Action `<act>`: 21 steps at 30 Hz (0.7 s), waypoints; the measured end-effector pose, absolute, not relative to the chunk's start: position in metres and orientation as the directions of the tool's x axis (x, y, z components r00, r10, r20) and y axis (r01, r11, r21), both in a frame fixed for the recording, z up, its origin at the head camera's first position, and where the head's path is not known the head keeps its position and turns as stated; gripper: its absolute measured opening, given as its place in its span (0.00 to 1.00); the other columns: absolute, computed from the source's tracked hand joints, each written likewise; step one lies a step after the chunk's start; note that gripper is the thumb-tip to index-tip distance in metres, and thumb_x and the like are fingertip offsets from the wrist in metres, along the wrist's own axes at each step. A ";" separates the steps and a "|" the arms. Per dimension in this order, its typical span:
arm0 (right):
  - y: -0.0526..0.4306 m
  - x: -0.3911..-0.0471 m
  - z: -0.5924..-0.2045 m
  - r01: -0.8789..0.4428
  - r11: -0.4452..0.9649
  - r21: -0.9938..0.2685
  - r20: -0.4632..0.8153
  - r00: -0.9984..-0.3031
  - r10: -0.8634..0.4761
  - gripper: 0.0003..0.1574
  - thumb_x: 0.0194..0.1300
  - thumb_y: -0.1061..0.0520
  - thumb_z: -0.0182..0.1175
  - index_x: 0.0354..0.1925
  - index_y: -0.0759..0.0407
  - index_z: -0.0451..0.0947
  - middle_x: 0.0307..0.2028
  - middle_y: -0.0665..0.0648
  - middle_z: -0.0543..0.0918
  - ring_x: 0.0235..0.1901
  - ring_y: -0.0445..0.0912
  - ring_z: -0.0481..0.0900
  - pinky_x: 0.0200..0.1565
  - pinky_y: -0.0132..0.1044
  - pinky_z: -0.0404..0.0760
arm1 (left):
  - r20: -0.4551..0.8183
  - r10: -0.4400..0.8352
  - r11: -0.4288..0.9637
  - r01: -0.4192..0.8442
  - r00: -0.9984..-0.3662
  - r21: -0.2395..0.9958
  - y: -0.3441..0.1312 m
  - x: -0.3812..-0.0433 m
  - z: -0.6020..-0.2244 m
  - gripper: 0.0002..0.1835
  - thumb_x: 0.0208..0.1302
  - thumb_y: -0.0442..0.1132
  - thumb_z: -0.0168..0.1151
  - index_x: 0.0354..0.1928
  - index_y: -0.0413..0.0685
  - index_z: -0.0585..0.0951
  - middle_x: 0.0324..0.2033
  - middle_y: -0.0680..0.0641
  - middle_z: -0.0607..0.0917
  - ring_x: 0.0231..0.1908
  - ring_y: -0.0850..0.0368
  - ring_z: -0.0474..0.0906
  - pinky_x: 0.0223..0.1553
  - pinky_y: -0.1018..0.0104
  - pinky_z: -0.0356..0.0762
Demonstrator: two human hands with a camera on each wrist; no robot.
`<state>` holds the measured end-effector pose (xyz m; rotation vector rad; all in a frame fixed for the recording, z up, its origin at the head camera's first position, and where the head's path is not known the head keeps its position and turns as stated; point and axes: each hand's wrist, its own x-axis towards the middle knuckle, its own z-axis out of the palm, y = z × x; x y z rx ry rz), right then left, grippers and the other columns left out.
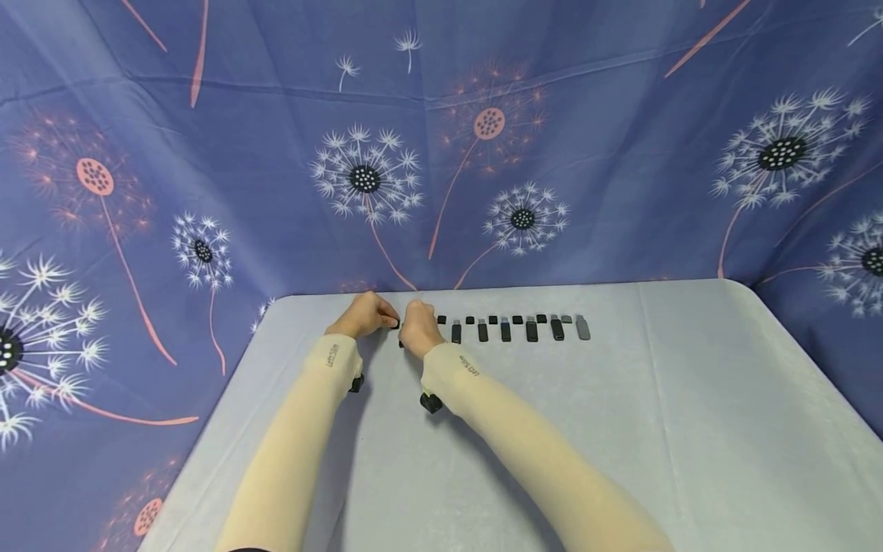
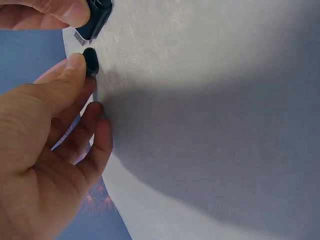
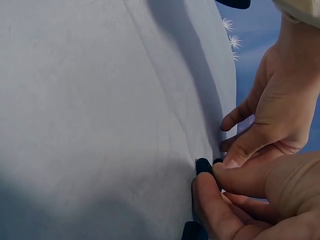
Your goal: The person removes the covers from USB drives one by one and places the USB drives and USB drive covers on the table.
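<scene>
At the far left of the table, my left hand pinches a small black cap between thumb and finger. Close beside it, my right hand pinches a black USB stick. The stick's metal plug points toward the cap, with a small gap between them in the left wrist view. In the right wrist view both hands meet at the fingertips, and the right fingers partly hide the stick. Another black piece lies beside the right fingers, cut off by the frame edge.
Several black USB sticks lie in a row to the right of my hands, ending in a grey stick. Small loose caps lie behind them. A dandelion-patterned blue cloth hangs behind the pale table.
</scene>
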<state>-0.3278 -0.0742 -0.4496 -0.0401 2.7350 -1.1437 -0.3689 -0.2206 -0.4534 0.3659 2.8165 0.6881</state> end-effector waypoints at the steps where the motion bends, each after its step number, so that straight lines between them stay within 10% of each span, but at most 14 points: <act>1: -0.075 -0.328 -0.450 0.042 0.708 -0.705 -0.150 -0.985 -0.090 0.12 0.63 0.68 0.67 0.47 0.69 0.81 0.45 0.69 0.84 0.30 0.50 0.82 0.24 0.36 0.76 | -0.155 0.286 0.861 0.183 -0.946 0.475 -0.221 -0.369 -0.454 0.07 0.66 0.37 0.72 0.43 0.46 0.92 0.43 0.45 0.92 0.45 0.52 0.87 0.47 0.60 0.84; 14: -0.074 -0.325 -0.450 -0.004 0.701 -0.713 -0.126 -0.983 -0.135 0.10 0.72 0.69 0.56 0.34 0.66 0.81 0.23 0.60 0.83 0.18 0.46 0.81 0.17 0.34 0.75 | -0.115 0.276 0.844 0.184 -0.954 0.504 -0.235 -0.361 -0.456 0.09 0.69 0.37 0.68 0.47 0.42 0.91 0.47 0.42 0.91 0.49 0.47 0.87 0.49 0.57 0.86; 21: -0.056 -0.316 -0.435 -0.081 0.722 -0.687 -0.068 -0.982 -0.174 0.06 0.71 0.67 0.61 0.40 0.68 0.84 0.37 0.63 0.88 0.31 0.50 0.88 0.29 0.37 0.84 | 0.053 0.284 0.813 0.270 -0.957 0.517 -0.245 -0.354 -0.459 0.12 0.72 0.43 0.66 0.49 0.44 0.90 0.43 0.44 0.91 0.43 0.50 0.87 0.48 0.54 0.85</act>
